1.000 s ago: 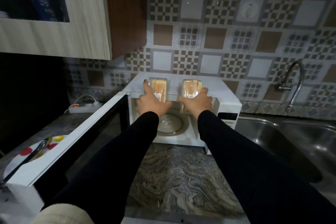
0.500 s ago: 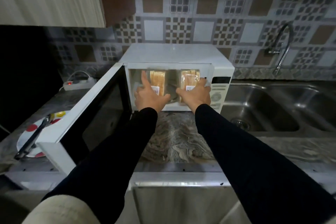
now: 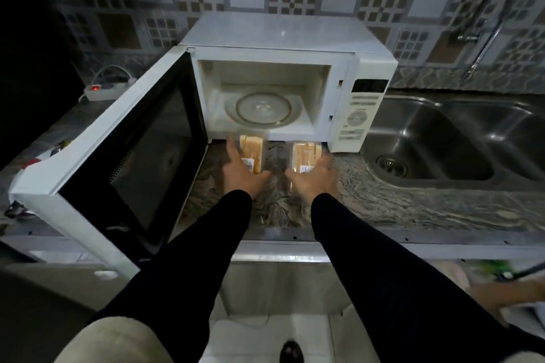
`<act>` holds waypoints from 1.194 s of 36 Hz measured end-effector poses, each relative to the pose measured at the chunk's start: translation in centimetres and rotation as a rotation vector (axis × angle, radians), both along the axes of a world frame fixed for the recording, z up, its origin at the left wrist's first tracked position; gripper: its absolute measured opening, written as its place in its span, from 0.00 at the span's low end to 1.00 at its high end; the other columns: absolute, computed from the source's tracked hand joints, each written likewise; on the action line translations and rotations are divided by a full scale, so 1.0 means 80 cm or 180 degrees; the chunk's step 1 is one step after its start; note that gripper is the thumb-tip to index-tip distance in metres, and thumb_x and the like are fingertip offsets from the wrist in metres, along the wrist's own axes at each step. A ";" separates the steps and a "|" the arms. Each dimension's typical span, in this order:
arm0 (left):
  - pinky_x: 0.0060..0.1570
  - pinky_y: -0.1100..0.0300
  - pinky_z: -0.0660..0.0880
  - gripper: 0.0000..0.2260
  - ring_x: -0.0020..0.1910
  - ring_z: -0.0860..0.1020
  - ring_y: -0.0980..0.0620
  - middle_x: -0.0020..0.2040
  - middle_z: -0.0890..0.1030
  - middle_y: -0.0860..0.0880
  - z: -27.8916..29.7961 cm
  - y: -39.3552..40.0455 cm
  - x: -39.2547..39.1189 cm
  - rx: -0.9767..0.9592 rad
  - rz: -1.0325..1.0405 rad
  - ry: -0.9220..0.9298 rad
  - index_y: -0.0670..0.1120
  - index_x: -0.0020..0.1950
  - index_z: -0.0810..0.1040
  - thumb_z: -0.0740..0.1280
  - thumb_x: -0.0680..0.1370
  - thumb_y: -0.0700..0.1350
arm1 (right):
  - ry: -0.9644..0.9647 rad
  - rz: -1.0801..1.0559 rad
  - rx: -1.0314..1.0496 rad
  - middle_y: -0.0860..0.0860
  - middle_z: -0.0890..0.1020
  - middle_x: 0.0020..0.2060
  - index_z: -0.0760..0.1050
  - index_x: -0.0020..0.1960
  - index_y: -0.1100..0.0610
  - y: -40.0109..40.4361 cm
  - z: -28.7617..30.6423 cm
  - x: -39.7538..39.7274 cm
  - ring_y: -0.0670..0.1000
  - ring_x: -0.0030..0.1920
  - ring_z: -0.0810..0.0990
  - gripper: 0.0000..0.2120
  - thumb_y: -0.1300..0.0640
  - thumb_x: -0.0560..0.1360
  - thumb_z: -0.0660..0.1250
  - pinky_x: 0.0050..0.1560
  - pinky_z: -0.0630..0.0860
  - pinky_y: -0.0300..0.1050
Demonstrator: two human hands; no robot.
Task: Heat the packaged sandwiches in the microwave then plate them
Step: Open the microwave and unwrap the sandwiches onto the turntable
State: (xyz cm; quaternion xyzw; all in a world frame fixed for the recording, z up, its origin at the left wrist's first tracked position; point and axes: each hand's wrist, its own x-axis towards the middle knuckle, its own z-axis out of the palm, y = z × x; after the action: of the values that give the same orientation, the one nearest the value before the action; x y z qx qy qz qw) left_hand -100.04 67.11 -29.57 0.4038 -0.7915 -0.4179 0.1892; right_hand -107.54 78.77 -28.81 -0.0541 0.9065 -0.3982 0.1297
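Note:
Two clear-packaged sandwiches are in my hands, low over the marbled counter [image 3: 383, 200] just in front of the microwave. My left hand [image 3: 240, 175] grips the left sandwich pack [image 3: 251, 153]. My right hand [image 3: 312, 181] grips the right sandwich pack [image 3: 305, 155]. The white microwave [image 3: 283, 35] stands behind them with its door [image 3: 126, 162] swung wide to the left. Its cavity holds only the glass turntable [image 3: 263, 109]. A plate [image 3: 32, 162] with red dots peeks out left of the door, mostly hidden.
A steel double sink [image 3: 451, 144] and a tap [image 3: 483, 29] lie to the right. A power strip [image 3: 104, 91] with a red light sits at back left. Another person's hand [image 3: 507, 295] shows at the lower right edge. The counter's front edge runs below my forearms.
Both hands carried the sandwich packs down from the top of the microwave, past its opening, to just above the counter in front of it. My view tilted downward.

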 end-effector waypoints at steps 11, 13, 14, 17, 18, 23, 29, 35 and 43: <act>0.63 0.51 0.69 0.51 0.67 0.70 0.40 0.69 0.70 0.40 -0.041 -0.009 0.006 -0.0253 0.0230 -0.0634 0.53 0.79 0.42 0.75 0.68 0.55 | 0.0018 0.0083 0.0084 0.59 0.67 0.65 0.57 0.72 0.53 -0.014 -0.038 -0.002 0.61 0.59 0.75 0.41 0.42 0.68 0.73 0.58 0.74 0.50; 0.63 0.51 0.69 0.52 0.67 0.70 0.40 0.70 0.69 0.41 -0.048 -0.011 0.004 -0.0296 0.0241 -0.0644 0.53 0.78 0.42 0.75 0.68 0.55 | 0.0000 0.0111 0.0070 0.59 0.66 0.66 0.55 0.74 0.53 -0.015 -0.043 -0.002 0.61 0.61 0.74 0.42 0.44 0.68 0.74 0.59 0.72 0.50; 0.64 0.50 0.69 0.52 0.67 0.70 0.39 0.71 0.69 0.41 -0.051 -0.012 0.003 -0.0295 0.0245 -0.0650 0.53 0.78 0.41 0.75 0.67 0.55 | -0.0030 0.0118 0.0065 0.60 0.66 0.67 0.54 0.74 0.53 -0.015 -0.045 -0.002 0.62 0.62 0.73 0.43 0.44 0.69 0.73 0.60 0.72 0.50; 0.64 0.49 0.71 0.54 0.66 0.72 0.39 0.69 0.71 0.42 -0.061 -0.014 0.002 -0.0284 0.0233 -0.0668 0.56 0.78 0.39 0.76 0.65 0.57 | -0.0084 0.0130 0.0078 0.61 0.65 0.68 0.53 0.75 0.53 -0.015 -0.051 -0.002 0.62 0.63 0.73 0.43 0.43 0.69 0.73 0.60 0.72 0.50; 0.63 0.49 0.71 0.54 0.66 0.72 0.39 0.69 0.72 0.43 -0.063 -0.014 0.001 -0.0271 0.0226 -0.0668 0.56 0.77 0.39 0.75 0.65 0.57 | -0.0078 0.0133 0.0077 0.61 0.66 0.67 0.54 0.74 0.53 -0.016 -0.053 -0.003 0.62 0.62 0.74 0.43 0.43 0.69 0.73 0.59 0.72 0.50; 0.61 0.51 0.71 0.54 0.65 0.73 0.40 0.69 0.71 0.42 -0.073 -0.015 -0.003 -0.0180 0.0224 -0.0628 0.57 0.77 0.38 0.75 0.66 0.57 | -0.0057 0.0164 0.0082 0.60 0.67 0.65 0.55 0.73 0.54 -0.016 -0.057 -0.006 0.61 0.60 0.75 0.43 0.43 0.68 0.74 0.56 0.73 0.48; 0.63 0.51 0.71 0.54 0.67 0.71 0.42 0.70 0.71 0.46 -0.080 -0.018 -0.003 -0.0217 0.0233 -0.0598 0.54 0.78 0.39 0.76 0.66 0.55 | -0.0020 0.0216 0.0114 0.61 0.67 0.64 0.56 0.72 0.55 -0.018 -0.063 -0.009 0.60 0.59 0.74 0.42 0.43 0.68 0.74 0.56 0.73 0.48; 0.66 0.48 0.69 0.57 0.70 0.68 0.41 0.72 0.68 0.44 -0.081 -0.024 -0.004 -0.0037 0.0150 -0.0679 0.54 0.78 0.37 0.77 0.65 0.56 | 0.0010 0.0234 0.0170 0.62 0.68 0.63 0.56 0.71 0.57 -0.025 -0.072 -0.007 0.62 0.63 0.69 0.43 0.42 0.67 0.74 0.64 0.71 0.55; 0.67 0.50 0.68 0.60 0.71 0.66 0.41 0.73 0.65 0.40 -0.077 -0.025 -0.001 0.0182 0.0062 -0.0638 0.53 0.78 0.39 0.79 0.61 0.60 | -0.0074 0.0242 0.0097 0.62 0.69 0.64 0.59 0.69 0.58 -0.026 -0.078 -0.009 0.62 0.65 0.68 0.42 0.40 0.66 0.75 0.64 0.71 0.56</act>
State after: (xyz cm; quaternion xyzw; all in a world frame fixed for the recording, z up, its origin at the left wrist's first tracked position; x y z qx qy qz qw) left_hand -100.09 65.07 -35.71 0.4566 -0.7902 -0.3960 0.1015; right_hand -108.27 76.65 -35.04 -0.0820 0.9081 -0.3798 0.1561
